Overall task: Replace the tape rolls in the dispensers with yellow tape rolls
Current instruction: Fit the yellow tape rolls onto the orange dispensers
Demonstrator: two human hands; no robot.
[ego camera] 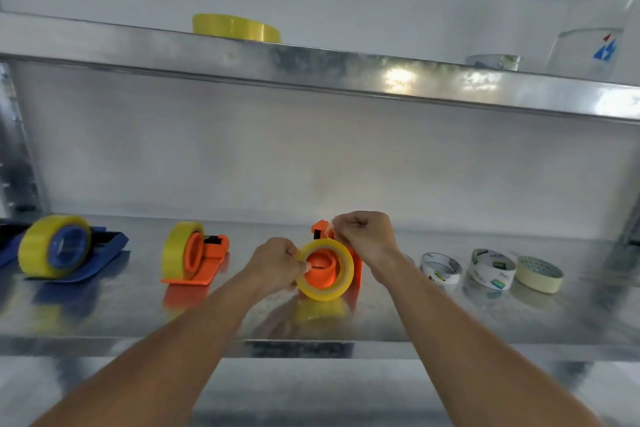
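An orange dispenser stands upright at the middle of the metal shelf, with a yellow tape roll round its hub. My left hand grips the roll's left rim. My right hand pinches the loose tape end up by the dispenser's cutter. To the left lie a second orange dispenser and a blue dispenser, each carrying a yellow roll. A spare yellow roll lies flat on the upper shelf.
Three white and cream tape rolls sit on the shelf to the right of my hands. A clear container and a small glass dish stand on the upper shelf at the right. The upper shelf's edge overhangs.
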